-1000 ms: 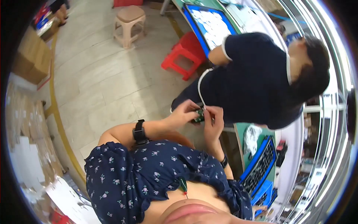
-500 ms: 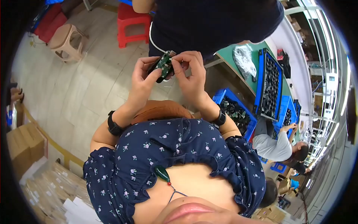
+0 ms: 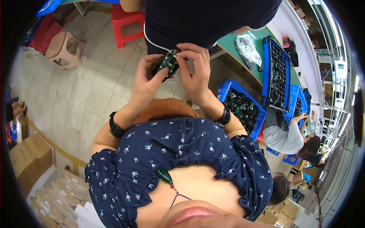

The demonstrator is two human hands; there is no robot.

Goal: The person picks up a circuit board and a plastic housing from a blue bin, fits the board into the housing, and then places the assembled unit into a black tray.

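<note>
A small green circuit board (image 3: 167, 67) with a dark backing or case is held up in front of me, tilted. My left hand (image 3: 146, 74) grips its left and lower side, the thumb lying on the board's face. At the board's upper right end, my right hand (image 3: 194, 66) pinches with thumb and forefinger at a small pale connector. A white cable (image 3: 154, 45) runs up from that end of the board. What lies under the board is hidden by my fingers.
On the right stands a blue crate (image 3: 243, 108) of circuit boards. Beyond it a green table (image 3: 228, 47) carries a plastic bag (image 3: 248, 51) and a blue-edged tray (image 3: 266, 76) of black parts. A person in dark clothes (image 3: 205, 22) is close ahead; cardboard boxes (image 3: 32, 154) sit at left.
My view has shifted slightly. The right fingers have moved a little over the board's upper end and now cover more of it; the left hand keeps its grip.
</note>
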